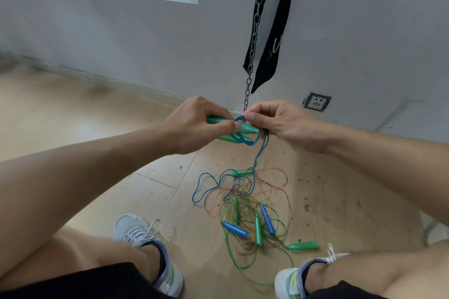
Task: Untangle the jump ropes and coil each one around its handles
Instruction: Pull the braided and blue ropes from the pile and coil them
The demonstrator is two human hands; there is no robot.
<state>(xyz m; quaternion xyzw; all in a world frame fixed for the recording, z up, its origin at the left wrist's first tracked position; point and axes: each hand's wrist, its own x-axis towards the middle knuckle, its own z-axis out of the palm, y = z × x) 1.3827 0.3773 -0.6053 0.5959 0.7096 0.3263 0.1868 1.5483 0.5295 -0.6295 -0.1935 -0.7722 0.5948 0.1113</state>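
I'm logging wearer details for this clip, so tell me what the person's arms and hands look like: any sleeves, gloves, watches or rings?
Both forearms are bare, with no sleeves in view. The left hand and right hand wear no gloves, and no watch, bracelet or ring shows on either wrist or on the visible fingers. The fingernails look short and unpainted. No markings are visible on the arms.

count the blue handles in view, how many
2: one blue handle lies on the floor at the left of the tangled pile, the other blue handle just to its right, tilted more upright. More may be hidden under the ropes.
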